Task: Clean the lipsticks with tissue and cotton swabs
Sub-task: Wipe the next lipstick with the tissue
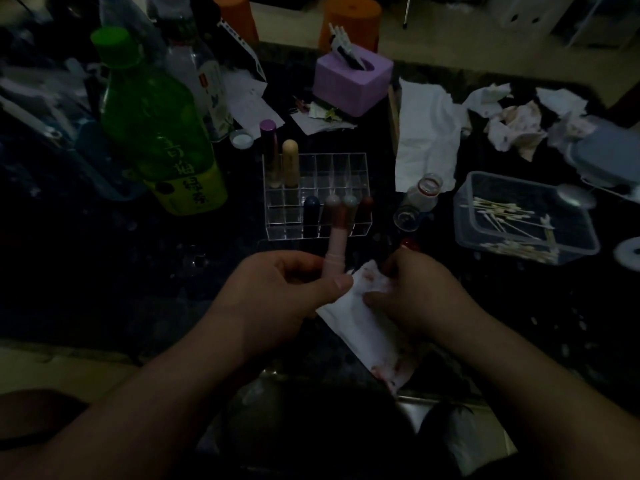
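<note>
Head view: dim desk [104, 271]
Left hand [277, 292]: gripped pink lipstick [335, 249] (upright)
Right hand [415, 292]: pinched stained tissue [360, 327]

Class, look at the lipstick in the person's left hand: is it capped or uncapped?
Uncapped. The lipstick, held upright in the left hand, shows its bare reddish tip above the pink tube; no cap covers it.

Your clearest room is the bare dark tabletop [114, 271] at lower left of the frame. Straight ahead, at centre, the clear acrylic grid organiser [317, 195] blocks you, tall capped lipsticks standing up from its cells. The big green plastic bottle [156, 133] walls off the upper left. At right, the clear plastic tub of cotton swabs [523, 218] and a small glass bottle [420, 197] leave only a narrow gap between them.
</note>
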`<state>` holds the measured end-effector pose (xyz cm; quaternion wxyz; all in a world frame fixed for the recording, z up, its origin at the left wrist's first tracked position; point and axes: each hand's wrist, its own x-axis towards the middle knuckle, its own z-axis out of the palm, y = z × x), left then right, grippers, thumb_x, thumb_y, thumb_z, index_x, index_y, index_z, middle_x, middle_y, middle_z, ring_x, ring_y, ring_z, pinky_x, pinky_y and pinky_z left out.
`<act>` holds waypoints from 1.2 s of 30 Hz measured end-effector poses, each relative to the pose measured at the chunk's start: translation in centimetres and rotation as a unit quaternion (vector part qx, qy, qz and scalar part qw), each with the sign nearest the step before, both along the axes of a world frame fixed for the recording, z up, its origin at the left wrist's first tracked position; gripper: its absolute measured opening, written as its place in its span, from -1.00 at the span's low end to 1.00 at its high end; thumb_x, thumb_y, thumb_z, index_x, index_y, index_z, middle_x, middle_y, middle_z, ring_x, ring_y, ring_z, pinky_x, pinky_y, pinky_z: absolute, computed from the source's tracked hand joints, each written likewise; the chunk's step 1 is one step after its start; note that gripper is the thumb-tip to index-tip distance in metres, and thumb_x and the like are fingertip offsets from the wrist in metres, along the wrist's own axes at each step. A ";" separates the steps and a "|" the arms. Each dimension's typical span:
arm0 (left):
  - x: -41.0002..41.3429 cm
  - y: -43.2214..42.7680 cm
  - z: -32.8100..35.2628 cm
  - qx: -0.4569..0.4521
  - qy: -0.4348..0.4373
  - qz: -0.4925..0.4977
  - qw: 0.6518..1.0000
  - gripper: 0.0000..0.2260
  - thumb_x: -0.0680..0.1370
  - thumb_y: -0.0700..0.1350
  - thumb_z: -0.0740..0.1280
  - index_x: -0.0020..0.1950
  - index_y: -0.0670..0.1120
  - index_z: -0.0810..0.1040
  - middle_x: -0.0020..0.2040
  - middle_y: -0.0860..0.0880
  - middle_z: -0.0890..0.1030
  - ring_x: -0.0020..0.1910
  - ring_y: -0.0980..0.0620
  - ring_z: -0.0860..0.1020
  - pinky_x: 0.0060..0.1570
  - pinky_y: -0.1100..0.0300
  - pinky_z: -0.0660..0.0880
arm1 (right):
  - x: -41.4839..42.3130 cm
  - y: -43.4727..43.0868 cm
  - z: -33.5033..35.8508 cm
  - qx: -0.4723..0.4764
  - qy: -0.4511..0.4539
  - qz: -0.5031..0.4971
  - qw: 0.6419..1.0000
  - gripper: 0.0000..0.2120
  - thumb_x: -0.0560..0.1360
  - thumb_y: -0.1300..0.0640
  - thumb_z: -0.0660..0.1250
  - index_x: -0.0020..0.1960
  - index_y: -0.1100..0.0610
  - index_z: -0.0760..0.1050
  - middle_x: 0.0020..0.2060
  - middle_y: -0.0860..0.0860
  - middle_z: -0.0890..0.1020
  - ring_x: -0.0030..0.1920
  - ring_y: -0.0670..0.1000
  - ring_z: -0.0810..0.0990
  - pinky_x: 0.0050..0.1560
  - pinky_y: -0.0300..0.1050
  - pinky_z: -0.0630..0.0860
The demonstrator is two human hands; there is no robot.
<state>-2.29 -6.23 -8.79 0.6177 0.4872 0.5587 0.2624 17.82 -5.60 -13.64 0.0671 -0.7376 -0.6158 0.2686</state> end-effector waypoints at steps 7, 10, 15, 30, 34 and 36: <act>0.1 -0.1 -0.1 0.103 0.105 -0.098 0.984 -0.83 0.39 0.06 0.53 -0.04 0.11 0.72 0.04 0.21 0.68 0.02 0.31 0.61 0.08 0.28 0.54 | 0.2 -0.7 1.9 -0.026 0.083 0.032 0.996 -0.77 0.41 0.01 0.49 -0.31 0.05 0.49 -0.39 -0.05 0.55 -0.39 -0.15 0.47 -0.43 -0.34 0.35; 0.3 -0.3 0.2 0.137 0.144 -0.168 0.966 -0.83 0.39 0.09 0.53 -0.05 0.16 0.70 0.19 0.27 0.59 0.15 0.36 0.53 0.19 0.55 0.29 | 0.5 -1.6 3.8 -0.049 0.213 0.033 0.975 -0.80 0.40 0.01 0.50 -0.23 0.12 0.57 -0.35 -0.01 0.63 -0.38 -0.12 0.53 -0.35 -0.21 0.47; 0.9 -0.4 0.8 0.127 0.103 -0.175 0.971 -0.83 0.41 -0.03 0.55 -0.01 0.06 0.71 -0.08 0.17 0.72 -0.06 0.30 0.64 0.03 0.54 0.43 | 1.5 -3.4 4.9 -0.080 0.383 -0.023 0.920 -0.77 0.40 0.16 0.54 -0.11 0.27 0.55 -0.16 0.31 0.65 -0.25 0.09 0.58 -0.22 0.00 0.47; 1.3 -0.3 1.1 -0.042 -0.061 -0.128 0.989 -0.89 0.47 -0.18 0.47 -0.02 -0.12 0.72 -0.11 -0.06 0.75 -0.10 0.04 0.72 -0.13 0.28 0.61 | 1.3 -3.8 5.2 -0.114 0.545 -0.166 0.814 -0.95 0.40 0.24 0.43 -0.20 0.20 0.57 -0.21 0.23 0.60 -0.24 0.14 0.56 -0.23 -0.05 0.51; 1.2 -0.1 0.3 0.037 0.037 -0.108 0.993 -0.86 0.45 -0.02 0.49 -0.02 0.00 0.73 -0.08 0.09 0.73 -0.06 0.17 0.69 -0.03 0.29 0.58 | 0.8 -3.7 5.3 0.004 0.473 -0.160 0.866 -0.82 0.45 0.27 0.42 -0.31 0.16 0.55 -0.32 0.19 0.58 -0.30 0.10 0.53 -0.30 -0.10 0.44; 1.1 -0.1 -0.1 0.098 0.098 -0.079 0.987 -0.79 0.40 0.10 0.49 -0.02 0.07 0.71 -0.04 0.14 0.70 -0.04 0.22 0.65 0.01 0.25 0.56 | 0.6 -3.6 5.3 0.046 0.460 -0.171 0.870 -0.82 0.45 0.22 0.44 -0.32 0.14 0.56 -0.33 0.15 0.61 -0.30 0.07 0.56 -0.27 -0.09 0.46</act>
